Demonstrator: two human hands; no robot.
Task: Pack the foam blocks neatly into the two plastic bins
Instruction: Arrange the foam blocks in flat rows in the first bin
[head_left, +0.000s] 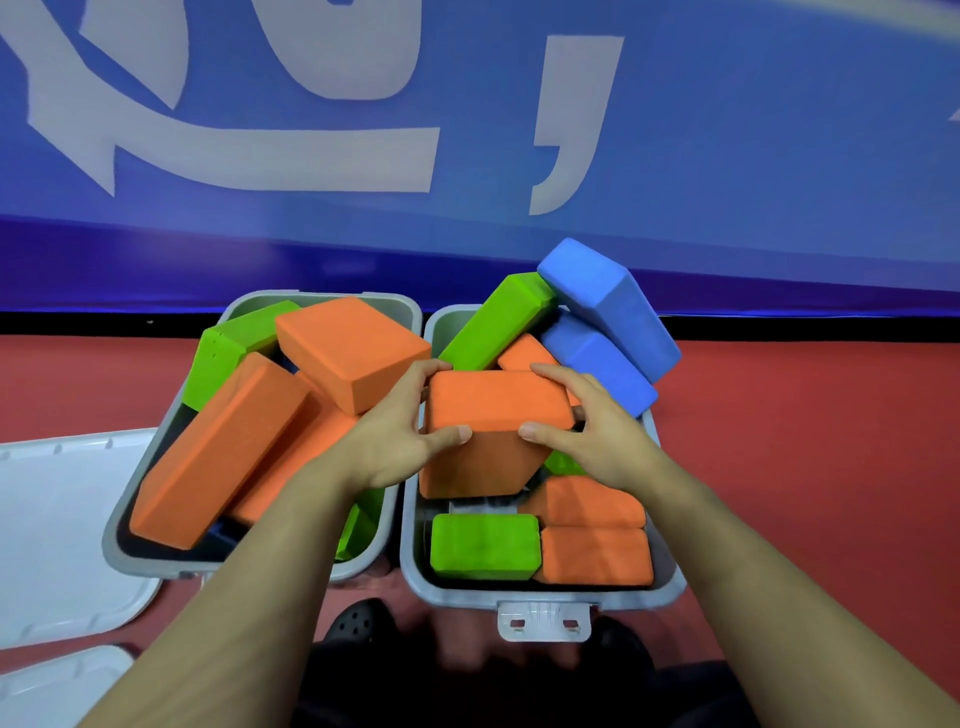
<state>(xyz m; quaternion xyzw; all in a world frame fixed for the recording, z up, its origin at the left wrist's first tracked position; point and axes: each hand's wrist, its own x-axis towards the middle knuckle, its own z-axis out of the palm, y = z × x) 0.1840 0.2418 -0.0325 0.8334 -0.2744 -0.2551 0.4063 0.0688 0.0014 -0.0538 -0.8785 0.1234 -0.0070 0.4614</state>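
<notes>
Head view, both hands at work over two grey plastic bins set side by side on a red floor. We see the left hand (400, 441) and right hand (587, 436) gripping one orange foam block (493, 410) from opp. sides; thumbs on its near edge, fingers (558, 376) curled over its far edge. The block is a matte, rounded-corner brick, tilted, held above the middle of the right bin (540, 597).

Right bin, contents: a green block (485, 545) and an orange block (597, 553) stand side by side, touching, at the near wall; another orange block (587, 501) lies just behind them. At the far end a long green block (493, 322) leans up over the rim, w/ two blue blocks (608, 301) stacked askew beside it, jutting past the right rim.

Left bin (119, 545), contents: a long orange block (218, 452) lies diagonally across the top, a flat orange block (353, 348) rests tilted on the pile, and a green block (228, 348) pokes out at the far-left corner. Blocks here sit jumbled, not level.

Two pale bin lids (62, 530) lie on the floor to the left. A white latch (543, 621) hangs from the right bin's near wall.

Writing: the blue banner (727, 156) behind carries large white characters, cropped; we can make out only a comma-like mark (571, 119). No brand or label is legible on bins or blocks.
</notes>
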